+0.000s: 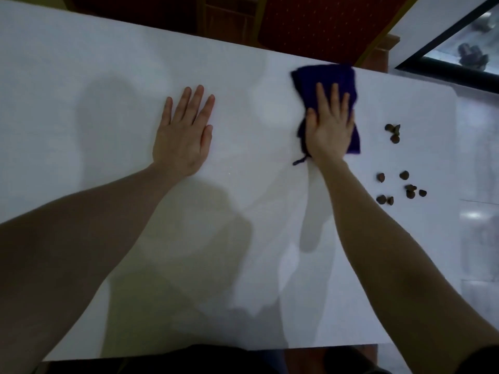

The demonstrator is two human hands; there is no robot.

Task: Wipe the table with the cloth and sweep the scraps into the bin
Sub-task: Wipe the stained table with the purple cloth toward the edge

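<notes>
A dark blue cloth (325, 79) lies on the white table (108, 90) near its far edge, right of centre. My right hand (329, 128) presses flat on the cloth, fingers spread and pointing away from me. My left hand (185, 133) rests flat on the bare tabletop to the left, palm down, holding nothing. Several small brown scraps lie to the right of the cloth: a little cluster (393, 133) near the hand and a looser group (401, 188) closer to me. No bin is in view.
A red chair seat (324, 20) with a wooden frame stands beyond the table's far edge. The table's right edge (456, 157) runs just past the scraps, with shiny tiled floor beyond. A dark-framed glass panel (459, 49) is at the upper right.
</notes>
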